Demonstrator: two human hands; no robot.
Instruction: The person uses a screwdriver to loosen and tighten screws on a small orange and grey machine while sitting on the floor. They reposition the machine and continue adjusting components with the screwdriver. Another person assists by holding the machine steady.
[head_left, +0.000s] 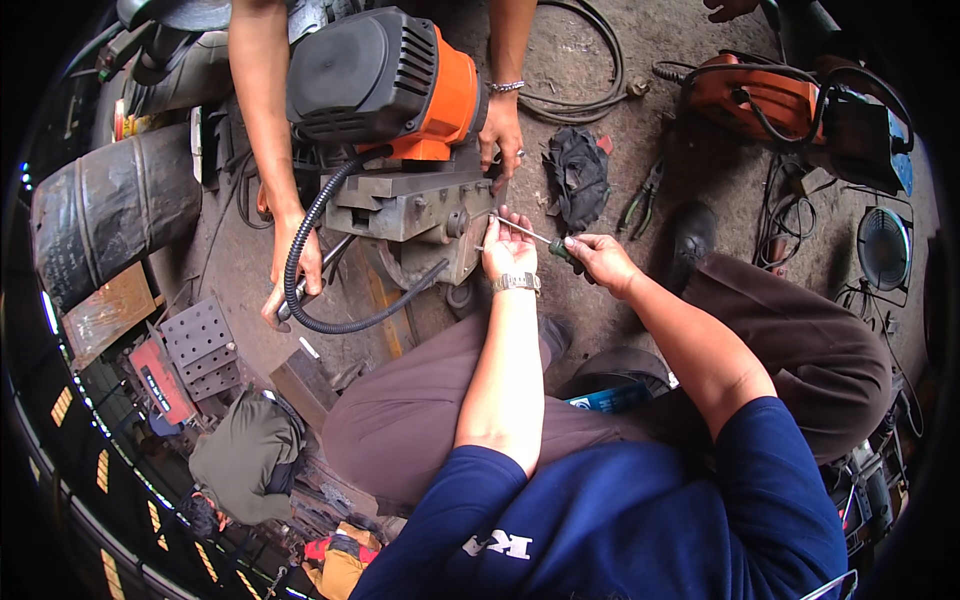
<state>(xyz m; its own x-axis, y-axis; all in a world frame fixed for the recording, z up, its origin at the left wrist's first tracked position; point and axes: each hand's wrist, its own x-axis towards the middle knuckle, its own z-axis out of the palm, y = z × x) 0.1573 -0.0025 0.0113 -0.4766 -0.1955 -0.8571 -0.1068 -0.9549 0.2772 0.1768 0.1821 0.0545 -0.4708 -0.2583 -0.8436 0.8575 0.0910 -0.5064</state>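
Note:
My right hand [605,262] is closed around the dark green handle of a screwdriver [541,238]. Its shaft runs leftward across the half-curled fingers of my left hand [512,252], which is palm up with a watch at the wrist. The tip meets the side of a grey metal machine base [440,217]; any screw there is too small to make out. Above the base sits a motor housing [365,75] in orange and black, with a black corrugated cable hose [294,262]. A co-worker's hand [502,135] rests against the machine; their other hand [298,265] grips a dark bar.
Right of the machine lie a black cloth [578,180], pliers [641,200] and a coiled cable [615,65]. An orange power tool [755,100] and a round fan [884,248] stand farther right. At left are a dark metal cylinder [120,215] and perforated plates [200,345].

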